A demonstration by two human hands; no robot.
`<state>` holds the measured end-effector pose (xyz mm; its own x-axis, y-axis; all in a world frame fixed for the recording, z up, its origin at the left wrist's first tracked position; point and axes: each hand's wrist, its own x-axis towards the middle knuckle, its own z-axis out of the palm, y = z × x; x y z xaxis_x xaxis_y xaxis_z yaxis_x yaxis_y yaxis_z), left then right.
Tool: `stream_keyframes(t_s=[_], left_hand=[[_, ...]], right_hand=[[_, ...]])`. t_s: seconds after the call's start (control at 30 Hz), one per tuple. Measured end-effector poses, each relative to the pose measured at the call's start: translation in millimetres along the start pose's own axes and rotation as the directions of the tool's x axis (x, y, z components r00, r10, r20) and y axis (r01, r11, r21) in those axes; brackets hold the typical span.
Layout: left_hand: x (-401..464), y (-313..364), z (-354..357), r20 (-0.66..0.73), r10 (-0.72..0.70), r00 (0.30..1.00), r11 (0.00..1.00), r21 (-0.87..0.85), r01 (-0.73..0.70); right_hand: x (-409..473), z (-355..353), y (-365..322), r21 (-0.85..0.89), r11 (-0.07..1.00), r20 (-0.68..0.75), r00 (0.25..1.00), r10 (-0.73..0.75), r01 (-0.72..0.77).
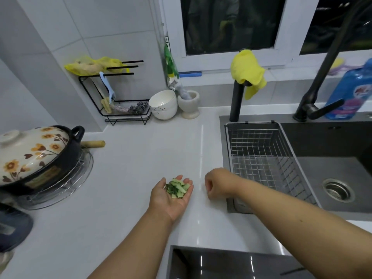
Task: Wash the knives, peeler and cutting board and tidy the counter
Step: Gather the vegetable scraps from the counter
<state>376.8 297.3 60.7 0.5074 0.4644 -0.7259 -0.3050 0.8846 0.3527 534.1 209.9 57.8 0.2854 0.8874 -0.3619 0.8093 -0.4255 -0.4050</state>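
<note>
Counter (124,178): left hand (171,195) cups peelings (178,188), fingers straight; right hand (216,185) fingers curled, empty.

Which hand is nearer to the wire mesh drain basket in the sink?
Right. The right hand hovers, fingers curled, just left of the wire mesh drain basket. The left hand, cupping green cucumber peel scraps, lies farther left over the white counter.

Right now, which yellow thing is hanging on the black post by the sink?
The yellow cloth, draped over the top of the black post beside the sink. The other yellow thing, a plastic bag, lies on the wire rack farther left.
</note>
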Motion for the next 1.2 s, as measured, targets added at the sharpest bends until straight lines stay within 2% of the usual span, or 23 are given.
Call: stream_keyframes(t_s=[0.03,0.1,0.13,0.2,0.23,0.27,0.37,0.43,0.63,0.7,0.93,1.1,1.2], left_hand=[[0,-2,2,-0.002,-0.001,1.000,1.000,0.009,0.001],[-1,-7,8,0.002,-0.013,1.000,0.999,0.034,0.013],[-1,-11,12,0.006,-0.023,1.000,0.998,0.050,0.023],[-2,-22,23,0.018,-0.049,0.999,0.996,0.077,0.047],[-2,-29,29,0.027,-0.064,0.998,0.995,0.083,0.061],[-3,-37,36,0.043,-0.079,0.996,0.993,0.087,0.075],[-7,-63,58,0.111,-0.127,0.986,0.989,0.096,0.117],[-10,-79,70,0.143,-0.159,0.977,0.983,0.110,0.144],[-11,-130,104,0.136,-0.252,0.958,0.957,0.181,0.226],[-12,-150,115,0.148,-0.277,0.949,0.947,0.210,0.243],[-19,-212,138,0.178,-0.323,0.929,0.910,0.326,0.254],[-27,-274,159,0.176,-0.386,0.906,0.862,0.418,0.286],[-33,-309,169,0.168,-0.420,0.892,0.839,0.448,0.310]], right_hand=[[-2,-10,4,0.200,0.979,-0.048,0.998,0.040,-0.030],[-12,-33,7,0.574,0.818,-0.123,0.986,0.114,-0.023],[-17,-45,7,0.694,0.720,-0.159,0.978,0.134,0.014],[-27,-62,5,0.826,0.552,-0.211,0.970,0.119,0.112],[-32,-66,2,0.842,0.518,-0.229,0.969,0.090,0.150],[-36,-68,2,0.814,0.557,-0.236,0.970,0.054,0.166],[-49,-64,13,0.528,0.840,-0.172,0.984,-0.039,0.126],[-59,-66,32,0.476,0.872,-0.177,0.984,-0.029,0.111],[-105,-89,108,0.529,0.847,-0.365,0.916,0.169,0.055],[-121,-91,133,0.546,0.837,-0.388,0.896,0.217,0.034],[-176,-71,191,0.630,0.775,-0.336,0.883,0.329,-0.049],[-224,-43,243,0.761,0.638,-0.309,0.799,0.516,-0.118],[-254,-29,270,0.827,0.549,-0.307,0.722,0.620,-0.121]])
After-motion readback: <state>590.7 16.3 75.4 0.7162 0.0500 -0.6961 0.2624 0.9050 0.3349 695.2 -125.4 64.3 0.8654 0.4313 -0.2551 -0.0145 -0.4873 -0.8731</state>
